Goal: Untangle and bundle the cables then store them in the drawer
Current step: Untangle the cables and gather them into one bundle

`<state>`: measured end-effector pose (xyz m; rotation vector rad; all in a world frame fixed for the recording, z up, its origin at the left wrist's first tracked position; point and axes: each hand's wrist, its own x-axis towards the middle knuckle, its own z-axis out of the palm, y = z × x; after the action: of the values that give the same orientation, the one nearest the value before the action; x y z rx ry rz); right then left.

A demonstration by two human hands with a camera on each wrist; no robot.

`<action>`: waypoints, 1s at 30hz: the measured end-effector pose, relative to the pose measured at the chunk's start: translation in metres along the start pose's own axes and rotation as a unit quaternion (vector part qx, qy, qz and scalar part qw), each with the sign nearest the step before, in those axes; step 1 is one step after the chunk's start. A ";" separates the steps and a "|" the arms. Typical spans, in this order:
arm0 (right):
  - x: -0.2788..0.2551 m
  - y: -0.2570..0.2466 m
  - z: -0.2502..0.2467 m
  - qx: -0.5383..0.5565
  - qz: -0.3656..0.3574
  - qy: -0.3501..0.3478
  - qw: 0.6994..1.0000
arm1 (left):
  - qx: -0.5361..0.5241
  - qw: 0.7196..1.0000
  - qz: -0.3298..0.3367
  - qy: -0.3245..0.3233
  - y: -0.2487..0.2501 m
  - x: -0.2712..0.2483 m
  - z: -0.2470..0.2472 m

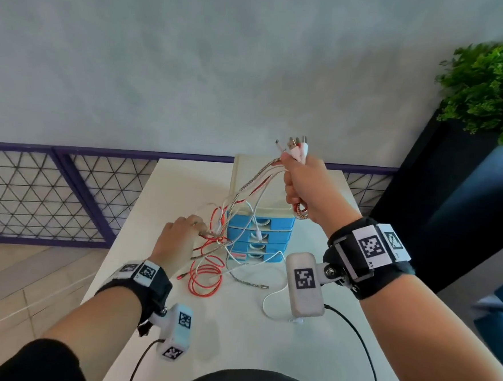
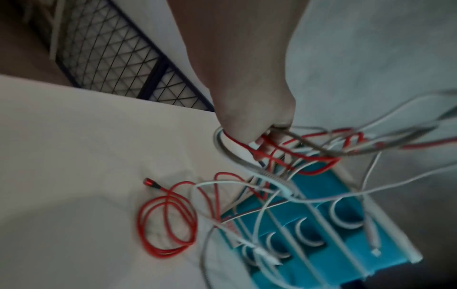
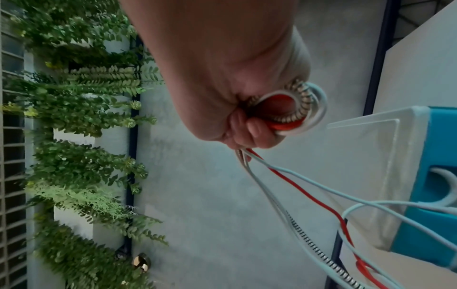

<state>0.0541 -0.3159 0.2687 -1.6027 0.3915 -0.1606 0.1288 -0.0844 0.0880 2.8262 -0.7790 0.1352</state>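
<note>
A: Several cables (image 1: 245, 198) in play: red, white, spring-wrapped. My right hand (image 1: 303, 183), centre-right of the head view, has its grip clamped on the plug ends plus a small folded loop. My left hand (image 1: 178, 238), lower centre-left, has fingers curled into the knot.

B: Where's the rest?

A: Slack hangs across the front of the blue drawer unit (image 1: 258, 238); a red coil (image 1: 207, 279) and white tail lie on the surface (image 1: 185, 182) below it.

B: Step?

A: Untangling, I'd say. Nothing bundled, drawers look closed. Next: left hand feeds one strand out while right holds the ends. Snag risk on drawer handles.
</note>
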 end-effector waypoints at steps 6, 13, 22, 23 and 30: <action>0.006 0.015 -0.001 -0.031 0.021 -0.081 0.996 | -0.287 0.956 -0.054 -0.025 0.006 0.022 -0.026; -0.001 0.018 0.000 -0.054 0.036 -0.184 0.981 | -0.286 0.934 -0.007 0.216 0.040 0.035 -0.069; -0.004 0.009 -0.003 -0.019 -0.028 -0.143 0.989 | -0.356 0.876 0.048 -0.323 0.063 0.034 -0.047; -0.005 0.009 -0.005 -0.019 -0.031 -0.135 0.990 | -0.356 0.877 0.041 -0.319 0.063 0.033 -0.042; -0.001 0.016 -0.014 -0.031 -0.017 -0.050 0.998 | -0.278 0.912 0.006 -0.301 0.053 0.044 -0.030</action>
<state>0.0464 -0.3289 0.2542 -1.6721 0.2943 -0.0949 0.1380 -0.1443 0.1333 2.2988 -0.7782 -0.8559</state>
